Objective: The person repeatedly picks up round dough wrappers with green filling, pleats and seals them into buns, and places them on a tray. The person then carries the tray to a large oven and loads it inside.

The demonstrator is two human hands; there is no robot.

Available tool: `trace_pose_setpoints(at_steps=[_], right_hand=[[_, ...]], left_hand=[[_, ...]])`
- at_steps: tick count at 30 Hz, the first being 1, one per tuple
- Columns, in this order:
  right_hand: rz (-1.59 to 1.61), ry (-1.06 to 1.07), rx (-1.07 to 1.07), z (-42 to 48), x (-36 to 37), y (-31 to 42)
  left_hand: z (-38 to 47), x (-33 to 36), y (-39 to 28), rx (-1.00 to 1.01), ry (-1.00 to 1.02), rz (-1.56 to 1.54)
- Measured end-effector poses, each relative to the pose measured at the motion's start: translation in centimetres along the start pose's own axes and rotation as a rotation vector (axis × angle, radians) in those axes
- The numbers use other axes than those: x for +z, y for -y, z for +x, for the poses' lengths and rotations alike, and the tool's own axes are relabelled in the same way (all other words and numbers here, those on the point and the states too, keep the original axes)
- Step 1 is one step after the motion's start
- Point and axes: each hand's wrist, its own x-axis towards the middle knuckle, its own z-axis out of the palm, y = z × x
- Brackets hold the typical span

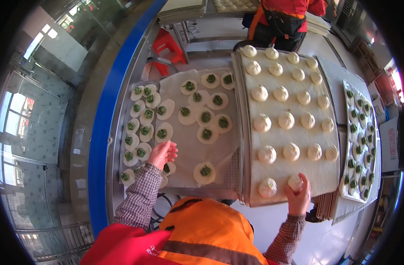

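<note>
My right hand (298, 196) has its fingers around a round pleated bun (294, 183) at the near edge of a cloth-covered tray (281, 139). Beside it sits another closed bun (267, 187), and rows of similar buns stretch away to the far edge. My left hand (162, 154), fingers loosely bent and apart, appears to hold nothing. It hovers over flat dough rounds topped with chopped green filling, just nearer than one such round (163, 132). A single filled round (205, 173) lies on the cloth (188, 152) between my hands.
At the right, a metal tray (371, 199) carries several green-topped dough rounds. A blue edge (105, 132) runs along the left side. Beyond the work surface are a red plastic stool (167, 44) and a person in red and dark clothes (283, 23).
</note>
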Motion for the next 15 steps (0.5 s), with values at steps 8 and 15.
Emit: trace_pose_setpoints(at_steps=[8, 15], right_hand=[[0.047, -0.375, 0.275, -3.9, -2.4, 3.2], [-0.542, -0.312, 0.284, -5.7, 1.1, 9.5]], left_hand=[[23.9, -0.4, -7.3, 0.177, -0.116, 0.415], [35.0, 4.0, -12.2, 0.005, -0.167, 1.015]])
